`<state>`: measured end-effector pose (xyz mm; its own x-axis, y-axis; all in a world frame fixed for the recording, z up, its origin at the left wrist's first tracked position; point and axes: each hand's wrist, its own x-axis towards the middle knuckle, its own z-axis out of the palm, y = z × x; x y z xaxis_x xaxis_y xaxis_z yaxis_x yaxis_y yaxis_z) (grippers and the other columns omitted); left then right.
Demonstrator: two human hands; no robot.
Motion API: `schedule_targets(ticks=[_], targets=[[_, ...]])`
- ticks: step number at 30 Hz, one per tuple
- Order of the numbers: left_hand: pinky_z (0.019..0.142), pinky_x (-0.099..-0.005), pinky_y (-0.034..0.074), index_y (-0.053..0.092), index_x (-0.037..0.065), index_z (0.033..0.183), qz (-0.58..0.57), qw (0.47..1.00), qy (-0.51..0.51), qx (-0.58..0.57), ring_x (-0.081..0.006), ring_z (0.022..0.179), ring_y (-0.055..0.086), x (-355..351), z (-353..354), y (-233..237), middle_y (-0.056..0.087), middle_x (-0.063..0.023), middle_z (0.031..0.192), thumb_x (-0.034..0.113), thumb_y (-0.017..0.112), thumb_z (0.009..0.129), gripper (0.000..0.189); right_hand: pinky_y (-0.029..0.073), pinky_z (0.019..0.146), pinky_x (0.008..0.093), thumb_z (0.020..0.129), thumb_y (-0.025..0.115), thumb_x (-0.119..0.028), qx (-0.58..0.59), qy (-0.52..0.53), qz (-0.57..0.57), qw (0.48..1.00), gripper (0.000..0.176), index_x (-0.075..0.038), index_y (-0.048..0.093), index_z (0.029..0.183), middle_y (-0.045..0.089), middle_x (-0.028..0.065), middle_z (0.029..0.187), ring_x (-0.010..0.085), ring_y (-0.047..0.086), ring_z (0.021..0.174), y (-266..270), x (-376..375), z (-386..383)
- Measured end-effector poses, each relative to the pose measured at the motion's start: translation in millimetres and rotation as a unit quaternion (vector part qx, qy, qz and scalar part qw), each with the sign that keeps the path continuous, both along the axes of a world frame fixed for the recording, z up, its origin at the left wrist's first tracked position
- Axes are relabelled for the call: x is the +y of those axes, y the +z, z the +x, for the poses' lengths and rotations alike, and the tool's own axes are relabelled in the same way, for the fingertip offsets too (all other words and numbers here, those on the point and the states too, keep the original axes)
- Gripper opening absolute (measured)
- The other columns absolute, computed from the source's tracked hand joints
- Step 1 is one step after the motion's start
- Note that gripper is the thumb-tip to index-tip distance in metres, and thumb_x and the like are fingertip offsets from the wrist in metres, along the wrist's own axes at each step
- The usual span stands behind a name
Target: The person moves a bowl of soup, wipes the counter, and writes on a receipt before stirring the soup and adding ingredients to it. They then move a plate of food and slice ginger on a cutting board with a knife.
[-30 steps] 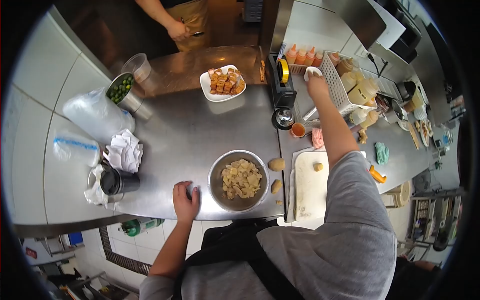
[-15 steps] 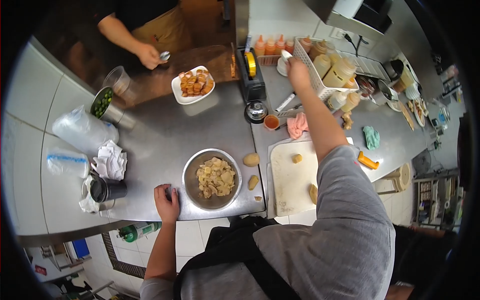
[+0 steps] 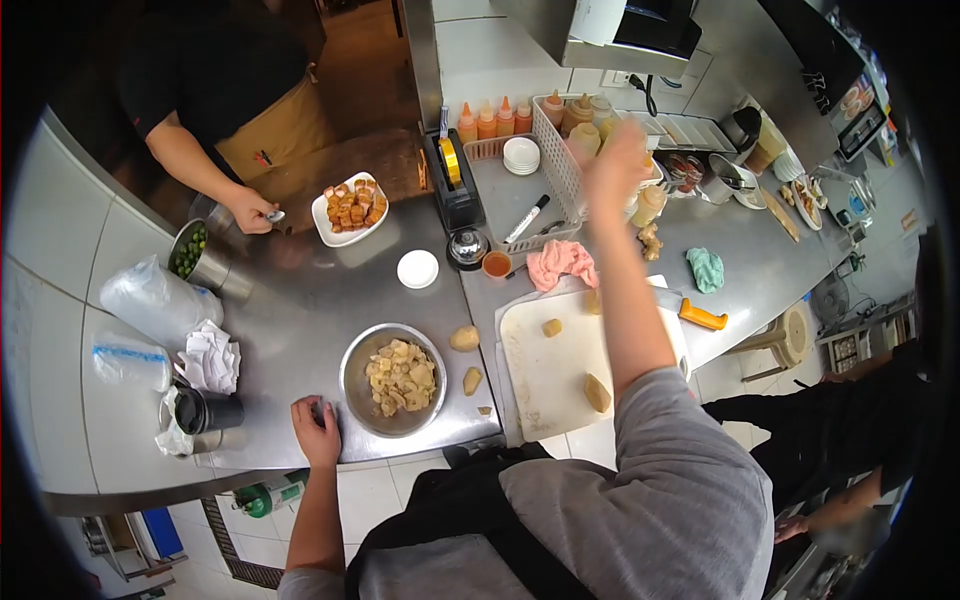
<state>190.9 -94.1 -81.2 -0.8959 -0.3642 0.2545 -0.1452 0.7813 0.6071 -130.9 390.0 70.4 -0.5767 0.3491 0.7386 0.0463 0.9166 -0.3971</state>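
Note:
My right hand (image 3: 612,170), smeared by motion, reaches over the squeeze bottles (image 3: 652,203) in the white plastic basket (image 3: 556,160). Whether it holds anything, I cannot tell. At the counter's front edge my left hand (image 3: 318,432) rests with its fingers on the metal, left of a steel bowl (image 3: 347,385) of cut, pale potato-like pieces (image 3: 402,378). A small white dish (image 3: 418,269) lies on the counter beyond the bowl. Under my right arm is a white cutting board (image 3: 535,385) with peeled pieces (image 3: 597,393) on it.
Across the counter, a person's hand (image 3: 250,208) holds a spoon (image 3: 275,216) near a white dish of browned chunks (image 3: 352,208). A yellow-handled knife (image 3: 703,315) lies at the board's right. Stacked white dishes (image 3: 521,155), a tape dispenser (image 3: 452,185) and a pink cloth (image 3: 560,264) stand behind.
A small white dish now lies on the counter behind the bowl. My right hand has left the stacked dishes and moved over the bottles. The view has shifted; my left hand stays at the edge.

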Motion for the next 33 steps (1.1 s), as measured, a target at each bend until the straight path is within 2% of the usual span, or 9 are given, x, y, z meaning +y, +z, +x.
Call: schedule_targets(ticks=[3, 6, 12, 14, 15, 17, 21, 25, 33], targets=[[0.074, -0.0367, 0.047, 0.058, 0.000, 0.100, -0.001, 1.000, 0.001, 0.006, -0.0291, 0.082, 0.055, -0.7, -2.7, 1.9, 0.055, -0.0143, 0.099, 0.009, 0.065, 0.084, 0.020, 0.037, 0.097, 0.0618, 0.067, 0.082, -0.055, -0.341, -0.079, -0.092, 0.932, 0.103, -0.002, 0.034, 0.142, 0.056, 0.0216, 0.131, 0.0345, 0.056, 0.119, 45.4, 72.6, -11.0], [0.076, -0.0379, 0.048, 0.059, 0.001, 0.103, -0.006, 1.000, -0.002, 0.006, -0.0312, 0.085, 0.057, -1.0, -1.4, 1.3, 0.056, -0.0149, 0.099, 0.011, 0.065, 0.084, 0.022, 0.031, 0.102, 0.0612, 0.064, 0.083, -0.054, -0.322, -0.022, -0.068, 0.944, 0.096, -0.009, 0.040, 0.136, 0.065, 0.0155, 0.122, 0.0340, 0.059, 0.118, 40.7, 78.5, -20.2], [0.082, -0.0402, 0.048, 0.059, 0.002, 0.104, -0.015, 1.000, -0.011, 0.022, -0.0340, 0.093, 0.058, -3.7, -0.1, 3.7, 0.058, -0.0150, 0.101, 0.014, 0.066, 0.084, 0.024, 0.049, 0.090, 0.0399, 0.070, 0.084, -0.035, -0.051, 0.051, -0.081, 0.994, 0.075, 0.002, 0.050, 0.125, 0.063, 0.0199, 0.116, 0.0305, 0.063, 0.107, 161.7, 95.0, 72.4], [0.082, -0.0401, 0.048, 0.059, 0.002, 0.104, -0.011, 1.000, -0.005, 0.014, -0.0342, 0.095, 0.059, -4.9, 2.6, 3.8, 0.058, -0.0152, 0.102, 0.014, 0.066, 0.084, 0.024, 0.051, 0.090, 0.0363, 0.082, 0.072, -0.002, 0.161, 0.308, -0.134, 0.928, 0.041, -0.001, 0.054, 0.119, 0.063, 0.0161, 0.118, 0.0219, 0.062, 0.110, 216.2, 94.8, 105.1], [0.083, -0.0398, 0.048, 0.059, 0.003, 0.104, -0.013, 0.999, -0.013, 0.029, -0.0342, 0.095, 0.059, -5.4, 1.5, 4.8, 0.058, -0.0151, 0.102, 0.015, 0.066, 0.084, 0.024, 0.051, 0.090, 0.0368, 0.084, 0.071, -0.002, 0.329, 0.356, -0.231, 0.843, 0.036, 0.001, 0.055, 0.115, 0.063, 0.0168, 0.118, 0.0245, 0.063, 0.108, 223.1, 73.9, 112.2], [0.083, -0.0396, 0.048, 0.059, 0.003, 0.104, -0.010, 0.999, -0.021, 0.038, -0.0342, 0.096, 0.058, -5.5, 2.4, 6.5, 0.058, -0.0151, 0.103, 0.015, 0.066, 0.084, 0.025, 0.052, 0.089, 0.0367, 0.087, 0.072, -0.015, 0.283, 0.392, -0.222, 0.847, 0.035, -0.002, 0.056, 0.115, 0.060, 0.0167, 0.122, 0.0270, 0.061, 0.112, 227.2, 69.4, 117.2], [0.082, -0.0390, 0.048, 0.059, 0.003, 0.105, 0.012, 0.999, -0.017, 0.042, -0.0335, 0.094, 0.059, -8.0, 4.1, 5.6, 0.058, -0.0148, 0.105, 0.015, 0.066, 0.085, 0.025, 0.051, 0.087, 0.0388, 0.082, 0.074, -0.026, -0.082, 0.201, 0.159, 0.963, 0.052, -0.007, 0.053, 0.126, 0.061, 0.0143, 0.123, 0.0280, 0.062, 0.109, 195.5, -33.3, 127.7], [0.080, -0.0387, 0.049, 0.059, 0.004, 0.106, 0.047, 0.999, -0.007, 0.028, -0.0330, 0.093, 0.060, -8.3, 5.1, 10.9, 0.057, -0.0141, 0.106, 0.016, 0.067, 0.085, 0.026, 0.045, 0.095, 0.0436, 0.077, 0.071, -0.018, -0.160, 0.185, 0.569, 0.785, 0.061, -0.019, 0.051, 0.134, 0.057, 0.0024, 0.127, 0.0253, 0.059, 0.109, 96.5, -116.7, 102.5], [0.082, -0.0405, 0.050, 0.059, 0.005, 0.106, 0.065, 0.996, -0.006, 0.056, -0.0349, 0.097, 0.060, -16.4, 7.5, 0.7, 0.057, -0.0145, 0.109, 0.017, 0.068, 0.084, 0.027, 0.039, 0.090, 0.0367, 0.082, 0.060, -0.016, -0.102, 0.294, 0.687, 0.657, 0.035, -0.017, 0.060, 0.117, 0.058, -0.0006, 0.107, 0.0207, 0.057, 0.103, 25.9, -191.3, 67.6]])
